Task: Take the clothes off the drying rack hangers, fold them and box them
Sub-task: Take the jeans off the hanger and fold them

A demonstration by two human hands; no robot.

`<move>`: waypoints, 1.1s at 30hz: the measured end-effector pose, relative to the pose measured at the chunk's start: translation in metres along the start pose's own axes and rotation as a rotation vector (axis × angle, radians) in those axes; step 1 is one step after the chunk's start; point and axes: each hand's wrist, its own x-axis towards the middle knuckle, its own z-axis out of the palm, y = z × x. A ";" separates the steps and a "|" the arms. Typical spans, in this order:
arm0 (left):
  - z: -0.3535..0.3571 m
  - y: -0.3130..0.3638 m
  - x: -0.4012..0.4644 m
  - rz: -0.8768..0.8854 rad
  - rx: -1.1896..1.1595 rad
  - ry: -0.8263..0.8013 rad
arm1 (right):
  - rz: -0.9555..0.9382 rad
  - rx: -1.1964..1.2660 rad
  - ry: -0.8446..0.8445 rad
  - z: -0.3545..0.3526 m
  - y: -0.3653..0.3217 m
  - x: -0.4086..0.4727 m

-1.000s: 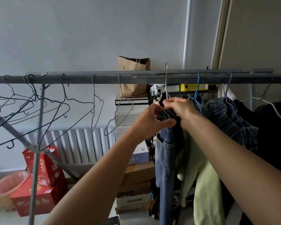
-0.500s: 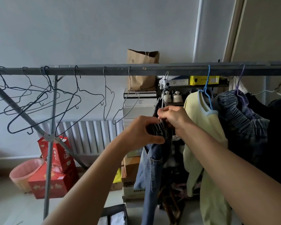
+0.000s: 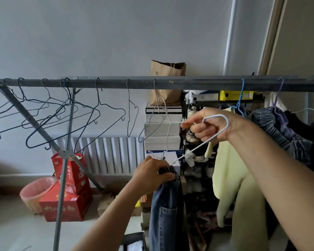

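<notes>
Left hand [image 3: 153, 175] grips the jeans [image 3: 166, 214] by their dark waistband, low and near; right hand [image 3: 209, 126] pinches the freed white wire hanger [image 3: 194, 137], held below the far rack bar [image 3: 170, 83].

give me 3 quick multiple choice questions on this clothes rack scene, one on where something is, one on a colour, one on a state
1. Where is the brown paper bag?
A. on the stacked boxes behind the rail
B. on the floor
C. in the pink bin

2. What colour is the hanger in the right hand?
A. black
B. white
C. red

3. What state is that white hanger in?
A. hooked on the rail
B. lying on the floor
C. off the rail, held in the hand

Answers:
1 A, it stands atop the white boxes.
2 B, its wire is white.
3 C, its hook sits below the rail, while the left hand grips the jeans.
</notes>
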 end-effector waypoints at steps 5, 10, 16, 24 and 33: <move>0.008 -0.003 -0.006 -0.064 -0.213 0.035 | -0.343 0.063 0.224 -0.004 -0.023 0.004; -0.005 0.002 -0.008 -0.076 -0.372 0.145 | -0.477 0.044 0.461 -0.008 -0.023 0.049; -0.024 0.004 -0.010 -0.095 -0.487 0.261 | -0.370 -0.029 0.536 -0.004 -0.020 0.074; -0.034 0.010 -0.005 -0.141 -0.580 0.304 | -0.175 -0.103 0.510 0.004 0.003 0.091; -0.052 0.005 0.003 -0.259 -0.670 0.275 | -0.316 -0.790 0.939 -0.006 0.028 0.063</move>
